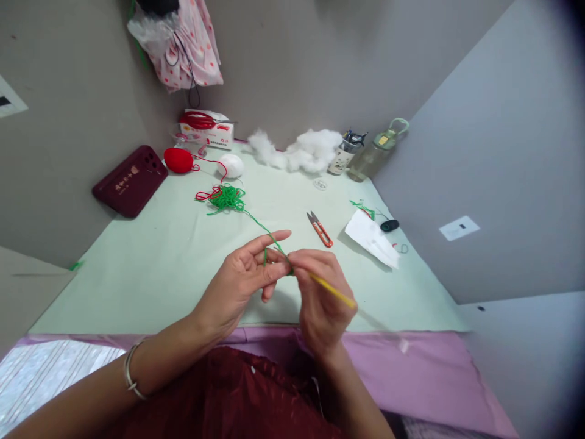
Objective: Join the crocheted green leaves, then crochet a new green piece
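Ahead of your left hand [237, 281] the green yarn pile [226, 198] blocks the way; beyond your right hand [320, 299] lie snips [320, 228], with bare mat [150, 268] to the left.

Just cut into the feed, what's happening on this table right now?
A person is working green yarn with a yellow crochet hook. The right hand grips the hook; the left hand holds the strand, which runs back to a loose green pile on the pale green table. Orange-handled snips, a red yarn ball and white stuffing lie untouched beyond.
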The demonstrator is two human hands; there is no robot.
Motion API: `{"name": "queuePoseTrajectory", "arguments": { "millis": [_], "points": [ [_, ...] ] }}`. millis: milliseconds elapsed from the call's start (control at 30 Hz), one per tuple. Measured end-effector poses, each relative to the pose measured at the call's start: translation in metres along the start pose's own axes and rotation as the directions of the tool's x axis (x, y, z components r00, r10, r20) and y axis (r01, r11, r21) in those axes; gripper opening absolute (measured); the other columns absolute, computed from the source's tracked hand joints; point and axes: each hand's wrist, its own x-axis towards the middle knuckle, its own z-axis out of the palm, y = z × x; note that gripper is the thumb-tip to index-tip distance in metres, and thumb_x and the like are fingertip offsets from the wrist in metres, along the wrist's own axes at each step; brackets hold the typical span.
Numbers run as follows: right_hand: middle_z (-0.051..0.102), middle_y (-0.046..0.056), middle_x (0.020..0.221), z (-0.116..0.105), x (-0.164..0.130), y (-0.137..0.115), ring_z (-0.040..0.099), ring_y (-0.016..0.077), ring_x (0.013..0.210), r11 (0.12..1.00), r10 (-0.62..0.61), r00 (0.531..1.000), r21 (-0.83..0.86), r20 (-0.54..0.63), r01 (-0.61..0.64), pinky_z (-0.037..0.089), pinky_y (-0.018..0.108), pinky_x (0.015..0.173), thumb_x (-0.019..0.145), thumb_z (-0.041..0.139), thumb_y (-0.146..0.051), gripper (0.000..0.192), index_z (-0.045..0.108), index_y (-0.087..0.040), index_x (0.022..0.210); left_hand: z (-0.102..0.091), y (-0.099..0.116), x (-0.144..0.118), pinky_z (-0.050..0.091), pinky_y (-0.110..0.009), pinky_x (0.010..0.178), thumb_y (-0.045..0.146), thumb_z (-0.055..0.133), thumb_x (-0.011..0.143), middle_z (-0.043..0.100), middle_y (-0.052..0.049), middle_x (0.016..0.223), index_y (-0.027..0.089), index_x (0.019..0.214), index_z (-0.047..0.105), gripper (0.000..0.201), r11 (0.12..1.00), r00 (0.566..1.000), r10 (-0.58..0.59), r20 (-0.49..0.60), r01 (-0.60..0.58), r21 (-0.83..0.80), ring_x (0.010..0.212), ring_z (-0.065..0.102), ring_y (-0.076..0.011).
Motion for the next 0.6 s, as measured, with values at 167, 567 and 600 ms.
{"name": "queuePoseTrajectory", "arguments": {
  "millis": [167, 567, 600],
  "points": [
    [0.073, 0.004, 0.095, -0.005, 0.0, 0.002, 0.069, 0.0166, 0.083, 0.999, -0.037, 0.998, -0.033, -0.047, 0.036, 0.058, 0.032, 0.072, 0.095, 0.061, -0.009, 0.027, 0.077, -0.027, 0.108, -0.005, 0.003, 0.003, 0.026, -0.012, 0.044, 0.02, 0.081, 0.084, 0.051, 0.007, 0.068, 0.017, 0.123, 0.076, 0.039, 0.977, 0.985, -0.148, 0.087, 0.159, -0.141, 0.045, 0.029, 0.0019],
    [0.074, 0.003, 0.087, -0.005, 0.009, 0.002, 0.065, 0.0137, 0.072, 0.878, 0.342, 0.938, 0.341, 0.045, -0.337, 0.056, 0.029, 0.067, 0.099, 0.063, -0.026, 0.015, 0.076, -0.022, 0.095, -0.002, -0.002, -0.002, 0.043, -0.018, 0.058, 0.024, 0.082, 0.084, 0.068, 0.001, 0.089, 0.025, 0.116, 0.079, 0.033, 0.999, 1.0, -0.004, 0.02, 0.003, 0.051, 0.057, 0.05, -0.0035],
    [0.073, 0.003, 0.087, -0.006, 0.009, 0.004, 0.065, 0.0134, 0.071, 0.854, 0.364, 0.93, 0.383, 0.046, -0.353, 0.056, 0.029, 0.067, 0.099, 0.063, -0.027, 0.015, 0.076, -0.021, 0.095, -0.002, -0.002, -0.002, 0.044, -0.02, 0.059, 0.024, 0.081, 0.085, 0.069, 0.0, 0.09, 0.024, 0.116, 0.079, 0.031, 0.998, 1.0, -0.001, 0.022, -0.001, 0.058, 0.058, 0.051, -0.0042]
  ]
}}
